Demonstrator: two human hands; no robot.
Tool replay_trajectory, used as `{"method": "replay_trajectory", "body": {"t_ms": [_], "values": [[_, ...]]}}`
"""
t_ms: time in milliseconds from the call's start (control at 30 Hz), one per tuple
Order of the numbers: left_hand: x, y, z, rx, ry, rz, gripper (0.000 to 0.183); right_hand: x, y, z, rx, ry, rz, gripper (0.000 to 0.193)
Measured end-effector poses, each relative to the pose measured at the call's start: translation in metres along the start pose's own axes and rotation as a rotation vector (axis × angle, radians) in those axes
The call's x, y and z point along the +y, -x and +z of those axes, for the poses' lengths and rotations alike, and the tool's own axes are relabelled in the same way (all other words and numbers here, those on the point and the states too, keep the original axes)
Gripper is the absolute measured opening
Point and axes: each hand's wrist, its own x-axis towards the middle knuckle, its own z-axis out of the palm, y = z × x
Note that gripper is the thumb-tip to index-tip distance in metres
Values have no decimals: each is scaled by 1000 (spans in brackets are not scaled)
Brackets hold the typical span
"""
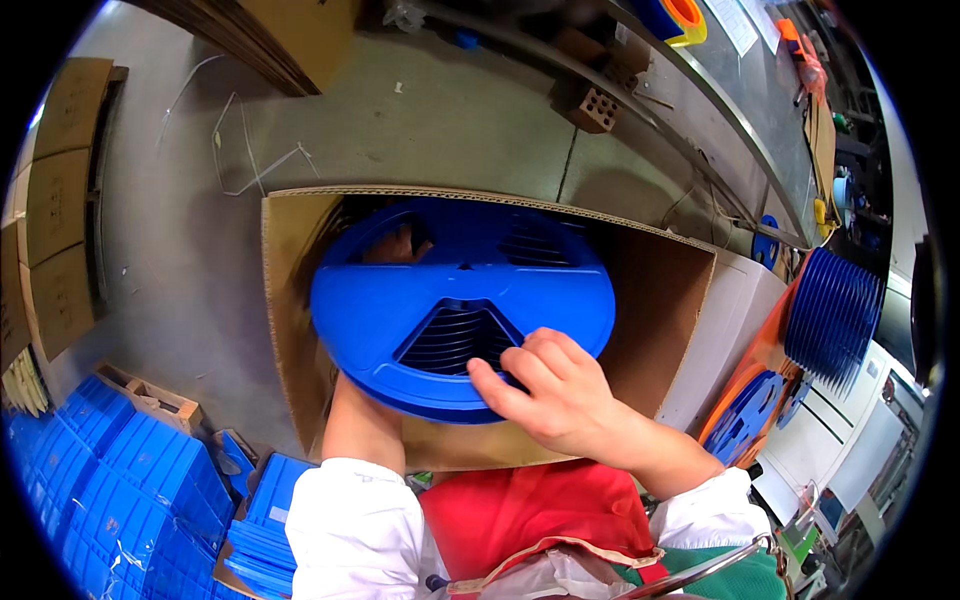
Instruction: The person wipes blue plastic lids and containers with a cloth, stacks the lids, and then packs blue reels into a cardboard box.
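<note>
A stack of blue plastic reels (375, 300) sits tilted in the mouth of an open cardboard box (655, 310). Through its triangular cutouts the edges of several reels show, one beneath another. My right hand (550, 390) grips the near right rim, its thumb by the front cutout and its fingers curled. Under the near left side my left forearm passes into the box. Part of my left hand (400, 246) shows through the far left cutout, fingers bent against the reels; the rest is hidden below them.
Blue plastic bins (140, 490) stand at the lower left. Cartons (65, 200) are stacked at the far left. A metal workbench (740, 120) runs along the upper right. More blue reels (832, 315) stand at the right, and a loose strap (245, 150) lies on the floor.
</note>
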Motion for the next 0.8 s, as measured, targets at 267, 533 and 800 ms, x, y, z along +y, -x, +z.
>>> {"method": "replay_trajectory", "body": {"t_ms": [267, 533, 800], "values": [[6, 4, 24, -59, -41, 47, 43, 20, -11, 31, 31, -9, -20, 32], [4, -1, 33, -82, -93, 77, 53, 45, -31, 42, 49, -33, 80, 26], [42, 28, -18, -67, -197, -10, 68, 44, 19, 17, 267, -153, 197, 35]]}}
